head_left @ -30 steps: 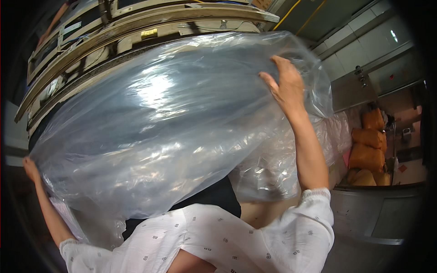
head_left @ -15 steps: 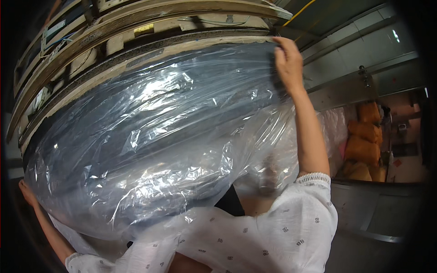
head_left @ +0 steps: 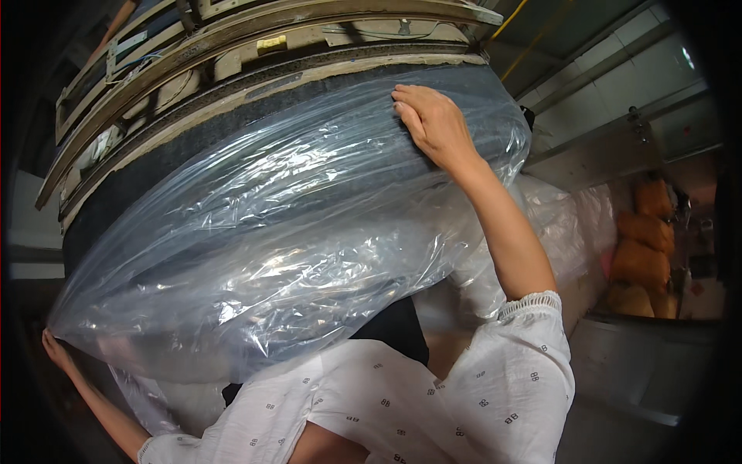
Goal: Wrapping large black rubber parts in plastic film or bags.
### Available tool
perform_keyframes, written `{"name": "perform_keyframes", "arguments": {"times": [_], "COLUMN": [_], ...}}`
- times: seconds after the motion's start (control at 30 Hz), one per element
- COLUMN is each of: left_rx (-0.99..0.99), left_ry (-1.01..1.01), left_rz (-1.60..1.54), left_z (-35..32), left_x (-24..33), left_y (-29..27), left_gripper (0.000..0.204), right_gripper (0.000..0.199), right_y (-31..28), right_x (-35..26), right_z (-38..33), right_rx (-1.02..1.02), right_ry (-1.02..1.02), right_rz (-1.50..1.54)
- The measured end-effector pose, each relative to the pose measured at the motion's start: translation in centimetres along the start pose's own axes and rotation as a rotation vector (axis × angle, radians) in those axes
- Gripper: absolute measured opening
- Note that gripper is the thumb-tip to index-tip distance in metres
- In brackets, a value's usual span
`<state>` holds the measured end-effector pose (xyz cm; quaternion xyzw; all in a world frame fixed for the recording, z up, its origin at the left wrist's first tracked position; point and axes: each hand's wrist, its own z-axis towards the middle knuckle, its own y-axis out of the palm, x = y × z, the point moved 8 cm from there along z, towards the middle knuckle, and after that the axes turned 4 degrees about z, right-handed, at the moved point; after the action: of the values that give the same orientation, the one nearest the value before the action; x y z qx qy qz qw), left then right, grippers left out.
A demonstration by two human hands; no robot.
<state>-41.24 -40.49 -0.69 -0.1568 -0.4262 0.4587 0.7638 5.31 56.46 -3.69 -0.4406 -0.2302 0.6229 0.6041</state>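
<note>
A large sheet of clear plastic film (head_left: 309, 232) lies wrinkled and shiny over a dark work surface (head_left: 185, 158), its near part hanging toward my body. At the far left, my left hand (head_left: 56, 352) pinches the film's corner, and folds fan out from there. My right hand (head_left: 437, 127) is on the film near the far edge, right of the middle. Its fingers are curled together with the thumb beside them, seemingly around a bit of film; the fingertips are partly hidden. Toward the right end, the film drapes over the surface's corner.
A wooden and metal frame (head_left: 255, 31) with rails and wires runs along the far side. More crumpled clear plastic (head_left: 556, 224) hangs to the right. Beyond it stand several stacked orange bundles (head_left: 643, 243). A yellow cable (head_left: 510, 19) passes at the far right.
My right hand has moved left and nearer from the far right corner. The film is pulled taut toward my left hand, baring more dark surface at the far left. The view has shifted slightly.
</note>
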Motion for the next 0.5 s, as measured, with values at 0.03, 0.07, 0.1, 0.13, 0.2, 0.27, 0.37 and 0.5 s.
{"name": "perform_keyframes", "arguments": {"times": [0.03, 0.07, 0.1, 0.13, 0.2, 0.27, 0.37, 0.5], "left_rx": [-0.069, -0.141, -0.156, -0.157, -0.28, -0.265, -0.299, -0.253], "left_ry": [0.011, 0.021, -0.022, -0.015, -0.101, -0.087, -0.109, -0.453], "left_rz": [-0.009, -0.023, -0.093, -0.1, -0.121, -0.145, -0.053, -0.816], "left_z": [-0.8, -2.0, -4.0, -5.9, -8.7, -9.8, -10.3, -5.4], "left_x": [0.3, 0.8, 1.0, 1.5, 1.1, -1.5, -0.2, 2.9], "left_y": [-1.1, -1.6, -1.4, -1.3, 0.1, -4.0, 0.6, 5.1], "left_gripper": [0.046, 0.045, 0.041, 0.041, 0.04, 0.04, 0.043, 0.042], "right_gripper": [0.035, 0.031, 0.027, 0.027, 0.023, 0.026, 0.024, 0.022], "right_y": [0.1, -0.1, -0.3, -0.5, -0.1, 2.1, 2.0, -4.9], "right_x": [0.4, 1.4, 2.5, 3.4, 7.3, 8.8, 11.0, 11.5], "right_z": [0.5, 1.1, 1.6, 1.8, 1.7, 4.0, 4.9, 8.1], "right_rx": [0.007, 0.009, 0.009, 0.016, 0.069, -0.028, -0.287, 0.059], "right_ry": [-0.005, 0.064, 0.139, 0.144, 0.374, 0.291, 0.34, 0.381], "right_rz": [0.01, 0.015, 0.012, 0.006, 0.097, 0.401, 0.446, 0.859]}}
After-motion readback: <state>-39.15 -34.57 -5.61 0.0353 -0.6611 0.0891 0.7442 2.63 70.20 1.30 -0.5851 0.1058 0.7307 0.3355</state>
